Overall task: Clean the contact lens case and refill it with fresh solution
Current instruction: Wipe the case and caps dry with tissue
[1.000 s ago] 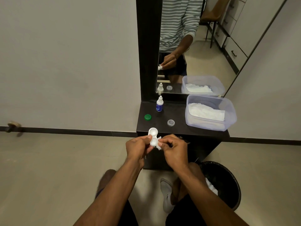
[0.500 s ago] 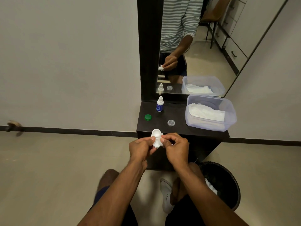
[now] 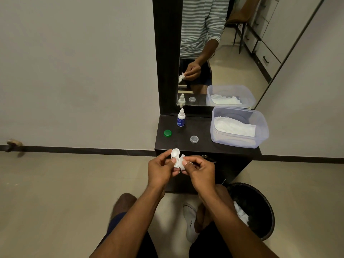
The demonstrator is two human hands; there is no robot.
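Contact lens case of small white moulded plastic [image 3: 176,158] sits in mid-air just in front of the dark shelf's front edge [image 3: 186,148], pinched by the left hand [image 3: 161,169] between thumb and fingertips along its lower side. One round well stands up clear of the fingers. The right hand [image 3: 200,169] pinches a small scrap of white tissue [image 3: 183,161] against the case, apparently wiping a well. The case looks very light, rigid and smooth, likely slick when wet, so the narrow waist or rim is probably the safest hold. Behind on the shelf stand a small white dropper bottle with a blue label [image 3: 181,118], a green round cap [image 3: 167,133], a clear round cap [image 3: 194,139] and a translucent plastic tub of white tissues [image 3: 240,144]. A black bin [image 3: 260,205] stands below.
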